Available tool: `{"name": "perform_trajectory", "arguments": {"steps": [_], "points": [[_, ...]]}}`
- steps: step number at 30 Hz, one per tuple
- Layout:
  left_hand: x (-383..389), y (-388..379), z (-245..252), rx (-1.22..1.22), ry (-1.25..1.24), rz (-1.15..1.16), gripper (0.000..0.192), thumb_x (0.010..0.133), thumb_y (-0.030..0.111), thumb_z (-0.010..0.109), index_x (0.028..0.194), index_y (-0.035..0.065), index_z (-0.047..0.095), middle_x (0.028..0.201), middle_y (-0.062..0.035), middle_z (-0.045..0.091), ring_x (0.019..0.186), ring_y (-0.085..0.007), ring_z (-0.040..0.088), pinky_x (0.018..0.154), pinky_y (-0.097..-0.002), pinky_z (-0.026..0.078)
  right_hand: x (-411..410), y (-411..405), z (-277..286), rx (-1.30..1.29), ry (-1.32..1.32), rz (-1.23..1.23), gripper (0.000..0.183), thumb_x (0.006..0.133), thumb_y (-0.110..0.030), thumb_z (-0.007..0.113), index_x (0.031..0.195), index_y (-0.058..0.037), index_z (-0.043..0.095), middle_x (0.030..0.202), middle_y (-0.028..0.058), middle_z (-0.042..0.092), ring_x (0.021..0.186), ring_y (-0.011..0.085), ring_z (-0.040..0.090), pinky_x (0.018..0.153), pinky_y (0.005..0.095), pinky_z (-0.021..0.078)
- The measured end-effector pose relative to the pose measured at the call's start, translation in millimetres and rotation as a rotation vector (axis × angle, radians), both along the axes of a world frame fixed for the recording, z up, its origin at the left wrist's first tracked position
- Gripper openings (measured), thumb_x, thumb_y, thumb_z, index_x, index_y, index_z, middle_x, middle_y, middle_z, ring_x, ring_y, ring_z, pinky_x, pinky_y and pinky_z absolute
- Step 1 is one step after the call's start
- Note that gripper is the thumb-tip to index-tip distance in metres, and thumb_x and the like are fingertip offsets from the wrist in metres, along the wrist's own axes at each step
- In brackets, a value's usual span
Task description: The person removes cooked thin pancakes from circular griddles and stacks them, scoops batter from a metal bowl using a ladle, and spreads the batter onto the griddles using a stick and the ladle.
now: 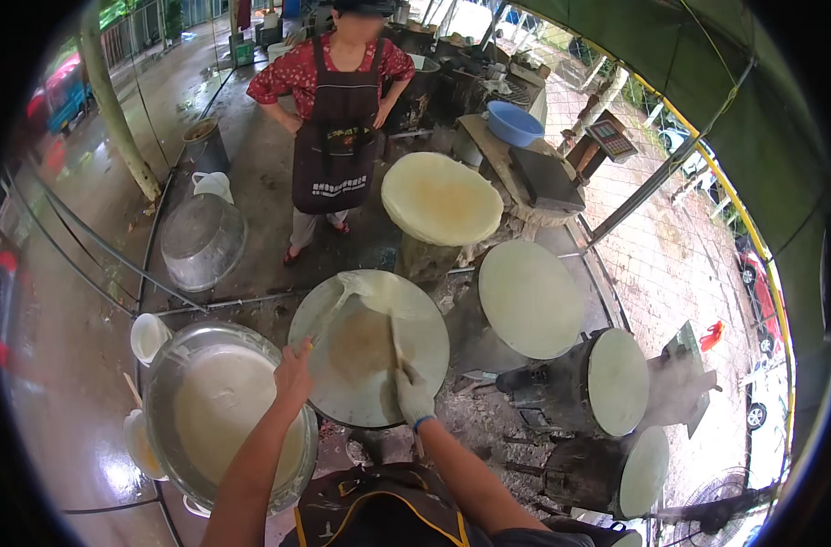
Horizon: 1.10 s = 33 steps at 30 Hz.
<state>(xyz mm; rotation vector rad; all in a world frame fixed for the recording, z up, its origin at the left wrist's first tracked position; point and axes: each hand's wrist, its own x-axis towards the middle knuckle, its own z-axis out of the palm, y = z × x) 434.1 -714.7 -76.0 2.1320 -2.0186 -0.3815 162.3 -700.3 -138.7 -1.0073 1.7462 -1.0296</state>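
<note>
In front of me is a round flat griddle (361, 355), with pale batter (388, 298) over its far part and a brownish patch near its middle. My left hand (294, 375), bare, grips the handle of a scraper or ladle (333, 308) whose batter-coated end reaches the griddle's far edge. My right hand (414, 393) wears a pale knitted glove and is closed on a long thin wooden spreader (395, 342) lying over the griddle. To the left, below my left forearm, stands a wide metal basin (157, 396) holding creamy white batter (227, 403).
More round griddles (532, 299) on drum stoves curve away to the right, with steam. A stack of pale flatbreads (443, 198) lies beyond. A person in an apron (337, 137) stands ahead. An overturned metal basin (203, 243), a bucket (207, 145) and white containers (149, 338) stand left.
</note>
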Motion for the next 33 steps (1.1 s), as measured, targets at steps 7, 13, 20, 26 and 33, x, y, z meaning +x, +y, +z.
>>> {"name": "perform_trajectory", "arguments": {"steps": [7,13,20,26,33], "points": [[29,14,5,-0.030,-0.033,0.066,0.067,0.078,0.001,0.059,0.139,0.0244,0.046,0.101,-0.0172,0.048,0.090,-0.0364,0.060,0.071,-0.0451,0.052,-20,-10,10,-0.015,-0.080,-0.005,0.045,0.094,-0.030,0.057,0.130,-0.0034,0.058,0.093,0.0081,0.069,0.069,0.0119,0.060,0.064,0.0259,0.0506],[62,60,2,-0.084,-0.091,0.084,0.066,0.076,-0.003,0.057,0.135,0.0246,0.051,0.094,-0.0149,0.045,0.083,-0.0328,0.057,0.067,-0.0435,0.050,2,-37,56,0.279,0.010,0.465,0.045,0.094,-0.032,0.058,0.129,-0.0044,0.059,0.093,0.0064,0.069,0.071,0.0090,0.060,0.063,0.0247,0.0504],[63,96,3,-0.108,-0.093,0.181,0.064,0.077,-0.005,0.054,0.132,0.0261,0.056,0.091,-0.0130,0.044,0.080,-0.0318,0.056,0.066,-0.0429,0.048,2,-49,44,0.093,0.022,0.409,0.041,0.092,-0.031,0.061,0.125,-0.0063,0.062,0.088,0.0058,0.068,0.069,0.0118,0.058,0.061,0.0281,0.0472],[61,158,25,0.086,0.041,0.398,0.059,0.078,-0.004,0.053,0.130,0.0240,0.058,0.092,-0.0126,0.045,0.081,-0.0322,0.058,0.072,-0.0440,0.049,-62,-53,59,0.257,-0.035,0.508,0.041,0.093,-0.030,0.059,0.125,-0.0066,0.062,0.090,0.0068,0.068,0.071,0.0094,0.056,0.065,0.0256,0.0465],[19,169,16,-0.285,0.299,0.469,0.052,0.079,-0.002,0.057,0.129,0.0104,0.056,0.094,-0.0119,0.054,0.082,-0.0291,0.059,0.071,-0.0414,0.050,-40,-76,25,0.392,-0.473,0.754,0.038,0.093,-0.021,0.057,0.127,-0.0047,0.060,0.108,0.0045,0.067,0.088,0.0098,0.059,0.080,0.0247,0.0496]]}}
